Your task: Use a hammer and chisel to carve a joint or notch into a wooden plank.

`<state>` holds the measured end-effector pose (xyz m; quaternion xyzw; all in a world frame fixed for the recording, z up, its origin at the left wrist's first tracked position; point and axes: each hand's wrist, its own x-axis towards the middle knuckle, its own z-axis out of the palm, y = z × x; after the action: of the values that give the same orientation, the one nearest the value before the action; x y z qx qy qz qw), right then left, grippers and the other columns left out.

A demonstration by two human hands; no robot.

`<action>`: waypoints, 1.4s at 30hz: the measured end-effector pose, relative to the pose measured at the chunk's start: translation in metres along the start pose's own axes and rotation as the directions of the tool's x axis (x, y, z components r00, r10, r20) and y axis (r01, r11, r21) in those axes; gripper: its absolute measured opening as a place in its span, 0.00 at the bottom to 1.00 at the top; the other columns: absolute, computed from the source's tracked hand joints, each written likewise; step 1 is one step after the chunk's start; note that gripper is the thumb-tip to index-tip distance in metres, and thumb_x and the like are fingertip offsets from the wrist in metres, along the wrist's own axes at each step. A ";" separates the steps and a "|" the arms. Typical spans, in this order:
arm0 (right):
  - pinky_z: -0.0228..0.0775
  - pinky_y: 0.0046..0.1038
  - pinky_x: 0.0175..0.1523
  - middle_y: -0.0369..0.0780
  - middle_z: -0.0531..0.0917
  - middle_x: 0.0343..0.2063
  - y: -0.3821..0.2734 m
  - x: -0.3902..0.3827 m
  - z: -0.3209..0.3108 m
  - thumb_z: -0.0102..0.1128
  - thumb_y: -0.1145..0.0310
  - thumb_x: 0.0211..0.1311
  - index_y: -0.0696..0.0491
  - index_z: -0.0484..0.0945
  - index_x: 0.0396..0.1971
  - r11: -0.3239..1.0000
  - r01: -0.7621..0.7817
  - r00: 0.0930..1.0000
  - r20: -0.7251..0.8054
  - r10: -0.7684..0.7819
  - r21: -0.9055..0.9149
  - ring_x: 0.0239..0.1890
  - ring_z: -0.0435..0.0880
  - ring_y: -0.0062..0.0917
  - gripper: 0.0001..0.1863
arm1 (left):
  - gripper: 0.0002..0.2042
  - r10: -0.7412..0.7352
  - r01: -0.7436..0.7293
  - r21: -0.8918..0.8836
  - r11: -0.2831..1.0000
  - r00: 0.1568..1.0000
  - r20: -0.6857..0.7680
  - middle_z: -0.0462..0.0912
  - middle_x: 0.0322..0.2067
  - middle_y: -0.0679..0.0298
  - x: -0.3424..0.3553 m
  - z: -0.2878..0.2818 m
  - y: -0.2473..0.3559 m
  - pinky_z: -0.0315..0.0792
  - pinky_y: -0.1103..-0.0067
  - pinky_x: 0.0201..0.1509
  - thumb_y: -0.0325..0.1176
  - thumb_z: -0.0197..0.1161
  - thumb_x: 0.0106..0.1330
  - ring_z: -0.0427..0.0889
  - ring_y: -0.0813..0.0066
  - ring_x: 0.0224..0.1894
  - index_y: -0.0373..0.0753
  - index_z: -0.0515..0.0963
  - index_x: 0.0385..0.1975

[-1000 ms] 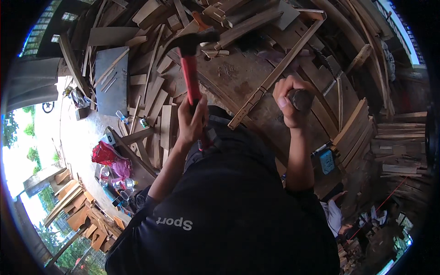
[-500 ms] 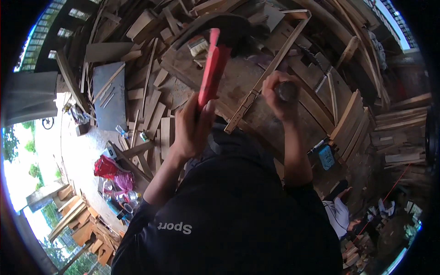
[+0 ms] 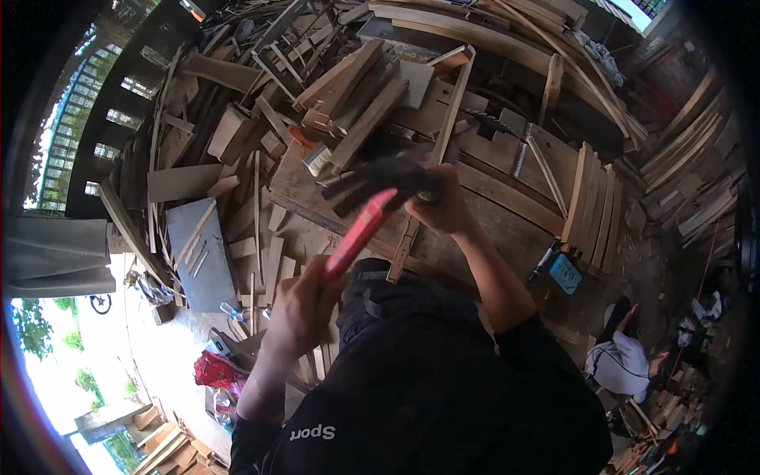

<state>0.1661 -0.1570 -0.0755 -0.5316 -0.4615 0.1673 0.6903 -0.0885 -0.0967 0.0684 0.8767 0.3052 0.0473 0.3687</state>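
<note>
My left hand (image 3: 305, 309) grips the red handle of a hammer (image 3: 360, 229). Its dark head is blurred and lies over the dark, round-topped tool (image 3: 429, 190) held upright in my right hand (image 3: 443, 214); whether they touch I cannot tell. My right hand is closed round that tool, over a long narrow wooden frame piece (image 3: 397, 265) lying across the wooden work surface (image 3: 514, 186). The lower end of the held tool is hidden.
A paintbrush (image 3: 317, 160), plank piles (image 3: 586, 202) and a light blue item (image 3: 564, 273) surround the work area. A metal sheet (image 3: 198, 269) and red bag (image 3: 212, 368) lie left. Another person in a pale shirt (image 3: 617, 368) is at lower right.
Both hands have moved closer together. The hammer has swung toward the tool in my right hand, which has shifted left. The view has also shifted, showing more of the piles beyond.
</note>
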 end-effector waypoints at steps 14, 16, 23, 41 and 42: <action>0.67 0.28 0.26 0.37 0.76 0.14 -0.010 0.009 0.005 0.68 0.73 0.48 0.55 0.74 0.19 0.999 0.023 0.996 0.093 -0.019 -0.042 0.18 0.74 0.21 0.09 | 0.07 0.098 -0.098 0.008 0.995 0.970 -0.224 0.78 0.19 0.49 -0.007 0.015 -0.003 0.73 0.67 0.25 0.29 0.57 0.70 0.85 0.50 0.25 0.32 0.72 0.41; 0.68 0.28 0.27 0.37 0.77 0.15 -0.018 0.010 0.003 0.68 0.73 0.48 0.55 0.75 0.20 0.988 0.045 0.998 0.061 -0.036 -0.148 0.18 0.75 0.21 0.08 | 0.07 0.049 -0.092 -0.115 0.989 0.944 -0.326 0.76 0.18 0.59 -0.012 0.018 -0.013 0.67 0.73 0.22 0.31 0.58 0.70 0.73 0.73 0.18 0.35 0.74 0.40; 0.60 0.24 0.24 0.32 0.70 0.14 -0.011 0.007 0.002 0.66 0.74 0.53 0.55 0.69 0.17 0.995 -0.029 0.982 0.184 0.047 -0.098 0.19 0.68 0.13 0.13 | 0.06 0.007 0.002 0.038 0.999 0.975 -0.224 0.78 0.21 0.48 -0.011 0.007 -0.005 0.72 0.64 0.26 0.30 0.58 0.69 0.84 0.47 0.26 0.35 0.73 0.40; 0.61 0.27 0.23 0.34 0.66 0.11 -0.007 0.009 0.005 0.65 0.71 0.55 0.53 0.66 0.15 0.998 0.047 0.987 0.155 -0.042 -0.033 0.17 0.67 0.16 0.16 | 0.09 -0.055 0.048 -0.048 0.998 0.986 -0.155 0.78 0.20 0.50 -0.005 -0.002 0.013 0.71 0.65 0.28 0.35 0.60 0.71 0.82 0.50 0.23 0.37 0.73 0.41; 0.61 0.26 0.24 0.34 0.66 0.11 -0.013 0.006 0.008 0.64 0.72 0.55 0.53 0.66 0.15 0.997 0.076 0.992 0.106 -0.075 -0.007 0.17 0.67 0.16 0.15 | 0.09 -0.076 0.076 0.000 0.997 0.991 -0.112 0.77 0.20 0.49 -0.007 0.003 0.009 0.71 0.63 0.28 0.36 0.61 0.70 0.81 0.48 0.24 0.37 0.73 0.40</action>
<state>0.1594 -0.1528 -0.0606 -0.5081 -0.5181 0.1665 0.6676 -0.0885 -0.1074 0.0737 0.8611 0.3588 0.0818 0.3508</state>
